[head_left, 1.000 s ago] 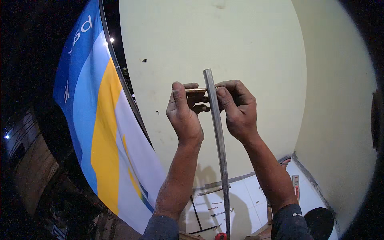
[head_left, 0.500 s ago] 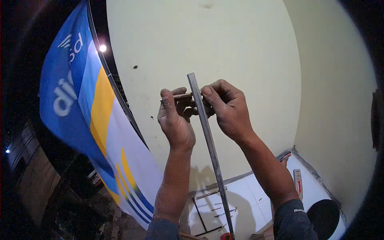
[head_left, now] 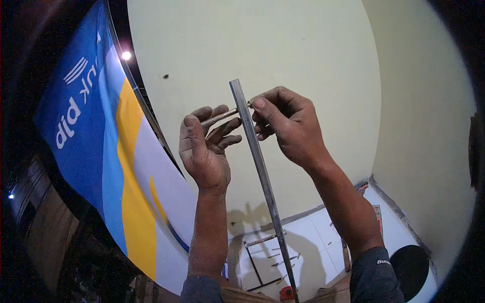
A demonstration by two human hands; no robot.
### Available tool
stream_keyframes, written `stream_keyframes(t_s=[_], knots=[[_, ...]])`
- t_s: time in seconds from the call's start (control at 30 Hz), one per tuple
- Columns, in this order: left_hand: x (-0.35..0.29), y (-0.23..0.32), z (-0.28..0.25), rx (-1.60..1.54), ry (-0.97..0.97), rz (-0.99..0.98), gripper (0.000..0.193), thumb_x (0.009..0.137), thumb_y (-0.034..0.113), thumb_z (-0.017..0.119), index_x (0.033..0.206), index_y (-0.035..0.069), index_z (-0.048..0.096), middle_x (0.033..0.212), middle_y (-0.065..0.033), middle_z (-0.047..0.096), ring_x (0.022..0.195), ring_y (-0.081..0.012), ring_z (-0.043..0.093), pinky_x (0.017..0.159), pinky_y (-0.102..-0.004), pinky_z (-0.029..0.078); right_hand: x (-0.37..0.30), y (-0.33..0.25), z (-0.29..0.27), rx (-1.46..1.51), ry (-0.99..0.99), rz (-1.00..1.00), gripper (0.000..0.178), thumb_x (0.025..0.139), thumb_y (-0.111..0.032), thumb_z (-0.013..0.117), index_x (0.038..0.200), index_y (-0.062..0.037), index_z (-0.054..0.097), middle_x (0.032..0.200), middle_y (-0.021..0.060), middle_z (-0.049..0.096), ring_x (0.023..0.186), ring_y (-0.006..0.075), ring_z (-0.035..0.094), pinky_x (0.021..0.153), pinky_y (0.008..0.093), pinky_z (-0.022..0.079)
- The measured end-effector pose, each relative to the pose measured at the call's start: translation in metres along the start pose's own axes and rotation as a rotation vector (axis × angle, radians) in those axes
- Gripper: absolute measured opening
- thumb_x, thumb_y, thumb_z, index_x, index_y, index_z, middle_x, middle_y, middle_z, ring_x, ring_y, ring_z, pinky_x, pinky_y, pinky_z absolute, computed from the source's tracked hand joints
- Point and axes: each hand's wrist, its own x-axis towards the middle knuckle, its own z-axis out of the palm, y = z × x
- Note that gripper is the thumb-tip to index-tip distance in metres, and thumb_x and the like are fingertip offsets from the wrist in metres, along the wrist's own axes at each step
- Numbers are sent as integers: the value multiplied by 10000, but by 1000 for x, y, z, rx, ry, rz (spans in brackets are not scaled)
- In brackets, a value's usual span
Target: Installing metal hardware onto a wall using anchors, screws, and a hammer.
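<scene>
Two items gripped. L hand (head_left: 204, 159): thumb + fingers grasp a brass-toned rod (head_left: 221, 116), lower fingers loosely spread. R hand (head_left: 293, 126): thumb + forefinger pinch a small brass-coloured end piece (head_left: 250, 104). Grey metal tube (head_left: 257, 156) stands tilted betw. hands, rod meeting it nr. upper end; whether rod runs thru, cannot tell. Tube's lower end reaches bottom of view, red tape measure (head_left: 285, 292) just beside. White tiled floor (head_left: 323, 227) bears dark thin frame (head_left: 253, 265) + small loose pieces (head_left: 276, 249). Beyond: pale wall (head_left: 252, 40) w/ hole (head_left: 165, 77); blue/yellow/white banner (head_left: 136, 192), L side.
</scene>
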Motion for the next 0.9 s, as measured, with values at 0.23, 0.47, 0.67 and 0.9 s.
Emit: stream_keyframes(t_s=[0.23, 0.47, 0.67, 0.9], knots=[[4, -3, -19, 206, -54, 102, 308, 1027, 285, 509, 1136, -1, 540, 1110, -214, 669, 832, -263, 728, 608, -296, 610, 8, -3, 3, -42, -31, -5, 287, 993, -249, 543, 892, 16, 586, 687, 56, 586, 592, 112, 567, 534, 270, 494], [6, -7, -26, 62, -151, 78, 316, 1015, 270, 542, 1144, -15, 582, 1113, -204, 677, 806, -234, 728, 582, -277, 585, 19, -10, -7, -285, -167, 29, 383, 1023, -329, 429, 879, -3, 568, 643, 44, 509, 579, 131, 485, 549, 322, 425], [15, -12, -29, 337, -93, 217, 315, 1035, 322, 500, 1015, 20, 588, 850, -116, 675, 636, -165, 662, 509, -246, 486, 22, -16, -9, -390, -244, 55, 453, 1030, -371, 419, 835, 6, 577, 620, 38, 471, 598, 139, 438, 585, 341, 404], [24, -2, -29, 527, -198, 316, 357, 1054, 288, 461, 761, 84, 446, 620, 43, 362, 529, -47, 315, 468, -238, 263, 21, -7, -11, -263, -277, -79, 404, 1047, -368, 462, 770, -74, 461, 639, -61, 331, 573, 56, 295, 509, 241, 287]])
